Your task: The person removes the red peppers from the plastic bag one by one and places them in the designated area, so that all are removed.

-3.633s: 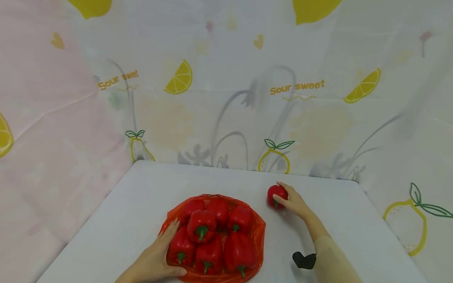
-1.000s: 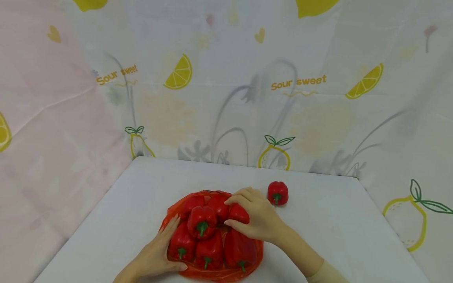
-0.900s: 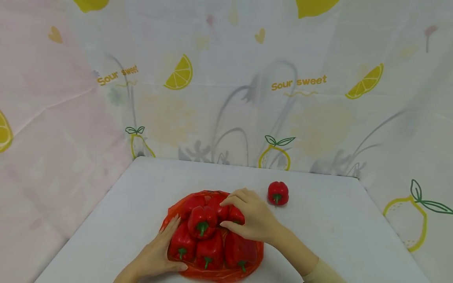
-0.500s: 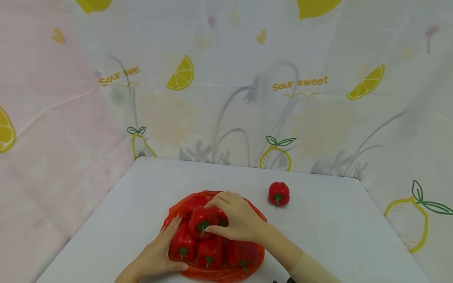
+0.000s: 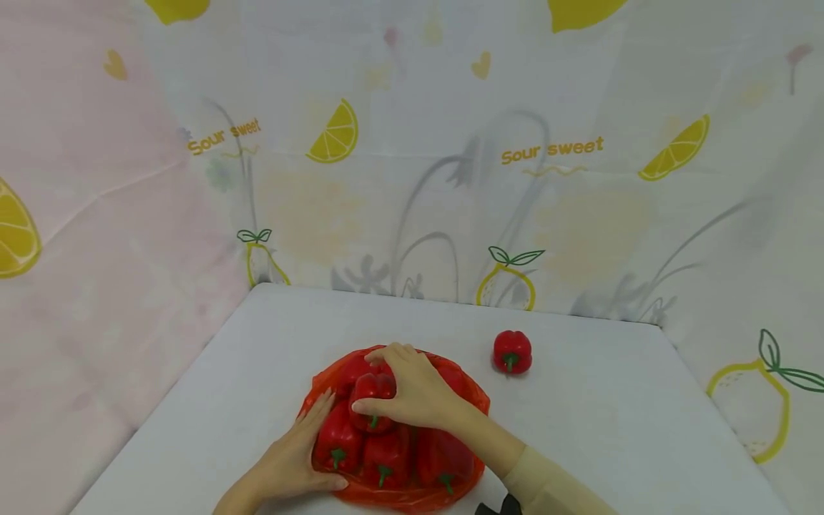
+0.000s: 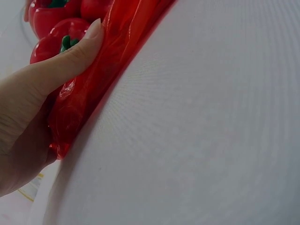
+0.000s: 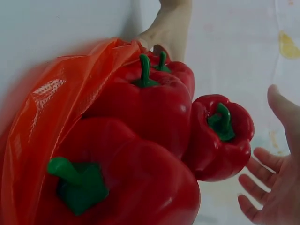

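Several glossy red bell peppers with green stems lie heaped in an orange-red plastic bag on the table. Over the topmost bell pepper my right hand is spread, thumb in front and fingers behind. In the right wrist view a gap shows between the fingers and that bell pepper. My left hand rests against the bag's left side, fingers extended along it. Its thumb lies over the bag's front edge, in the left wrist view; the fingertips are hidden there.
One bell pepper stands alone on the white table, right of the bag and farther back. A lemon-printed cloth hangs behind and beside the table. Something black shows under the right sleeve.
My right hand has let go of the lone bell pepper at the right and come left across the bag to the topmost bell pepper. My left hand has stayed at the bag's side.
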### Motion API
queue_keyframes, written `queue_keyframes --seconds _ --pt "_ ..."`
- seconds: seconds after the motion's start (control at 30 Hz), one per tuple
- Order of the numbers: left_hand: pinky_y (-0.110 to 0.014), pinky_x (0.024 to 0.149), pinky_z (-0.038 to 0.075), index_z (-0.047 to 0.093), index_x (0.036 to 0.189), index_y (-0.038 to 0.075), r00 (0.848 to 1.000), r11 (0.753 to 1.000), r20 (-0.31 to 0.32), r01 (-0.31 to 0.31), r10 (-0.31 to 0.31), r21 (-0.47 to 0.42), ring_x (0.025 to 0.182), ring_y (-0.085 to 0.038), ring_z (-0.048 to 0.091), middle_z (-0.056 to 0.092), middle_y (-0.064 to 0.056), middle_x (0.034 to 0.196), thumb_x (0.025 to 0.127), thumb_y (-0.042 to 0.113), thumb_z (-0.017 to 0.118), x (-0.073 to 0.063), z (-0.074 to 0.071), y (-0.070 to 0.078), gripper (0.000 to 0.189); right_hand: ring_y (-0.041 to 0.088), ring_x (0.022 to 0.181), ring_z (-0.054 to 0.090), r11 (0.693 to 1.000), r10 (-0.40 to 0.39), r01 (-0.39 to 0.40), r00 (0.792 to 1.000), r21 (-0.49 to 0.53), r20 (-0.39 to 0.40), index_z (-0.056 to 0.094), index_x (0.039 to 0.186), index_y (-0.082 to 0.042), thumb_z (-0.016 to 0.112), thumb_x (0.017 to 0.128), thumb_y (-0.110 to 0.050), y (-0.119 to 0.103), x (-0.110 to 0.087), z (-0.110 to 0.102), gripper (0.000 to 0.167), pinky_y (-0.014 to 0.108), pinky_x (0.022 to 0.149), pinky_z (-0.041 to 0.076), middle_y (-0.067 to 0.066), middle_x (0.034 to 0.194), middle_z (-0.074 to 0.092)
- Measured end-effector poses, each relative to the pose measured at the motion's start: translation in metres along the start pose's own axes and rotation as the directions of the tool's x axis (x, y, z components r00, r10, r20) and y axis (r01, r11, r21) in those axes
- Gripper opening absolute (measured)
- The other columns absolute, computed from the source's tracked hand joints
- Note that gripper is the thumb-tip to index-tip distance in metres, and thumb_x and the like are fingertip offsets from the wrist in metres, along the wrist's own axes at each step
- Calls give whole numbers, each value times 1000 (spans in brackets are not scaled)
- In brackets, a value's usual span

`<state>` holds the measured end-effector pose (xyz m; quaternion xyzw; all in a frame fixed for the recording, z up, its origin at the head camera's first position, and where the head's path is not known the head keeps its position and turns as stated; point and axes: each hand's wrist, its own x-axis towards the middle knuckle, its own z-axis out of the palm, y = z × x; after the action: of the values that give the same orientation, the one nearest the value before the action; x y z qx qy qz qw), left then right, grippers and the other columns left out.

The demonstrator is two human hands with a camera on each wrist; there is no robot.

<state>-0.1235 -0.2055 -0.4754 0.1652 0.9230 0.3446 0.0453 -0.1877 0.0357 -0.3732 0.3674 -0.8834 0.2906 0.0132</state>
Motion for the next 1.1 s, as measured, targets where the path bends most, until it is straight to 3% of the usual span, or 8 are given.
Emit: queue_keyframes --seconds 0.17,0.33,0.47,0.6,0.77,1.1 --pt "-70 89 39 20 153 4 1000 1000 0 -5 5 5 138 -47 24 19 -16 158 65 62 79 0 -1 1 121 19 111 52 988 145 -146 989 54 30 53 129 -16 64 80 -64 -3 6 4 70 45 94 43 1 119 57" --pt "-70 91 38 20 153 3 1000 1000 -3 -6 6 7 138 -47 24 20 -17 158 64 64 78 0 -2 1 122 20 114 49 948 277 -284 958 143 70 54 128 -14 67 78 -63 -2 11 9 71 48 93 46 0 121 56" --pt "-70 91 37 19 153 4 1000 1000 -2 -2 2 1 139 -46 23 20 -16 158 65 63 79 0 0 0 122 21 115 50 914 327 -347 937 210 121 54 129 -11 66 80 -60 0 12 14 70 47 92 48 1 123 55" --pt "-71 91 38 19 153 4 1000 1000 2 -2 2 5 138 -47 24 20 -17 157 65 62 79 0 1 1 122 23 118 50 904 327 -361 929 229 174 53 132 -9 63 84 -59 2 12 18 70 47 94 48 6 129 55" --pt "-70 87 42 19 153 5 1000 1000 -1 16 -16 0 137 -46 27 22 -17 157 65 59 81 2 -1 1 120 23 117 50 918 310 -349 928 191 207 50 135 -12 63 82 -61 3 13 19 73 49 90 50 5 131 54" --pt "-65 75 50 14 155 12 998 997 33 62 -60 -42 133 -48 31 19 -14 158 64 58 81 0 4 -1 122 17 105 53 923 284 -314 946 223 153 52 135 -11 74 76 -55 3 5 20 77 42 84 53 2 121 52"
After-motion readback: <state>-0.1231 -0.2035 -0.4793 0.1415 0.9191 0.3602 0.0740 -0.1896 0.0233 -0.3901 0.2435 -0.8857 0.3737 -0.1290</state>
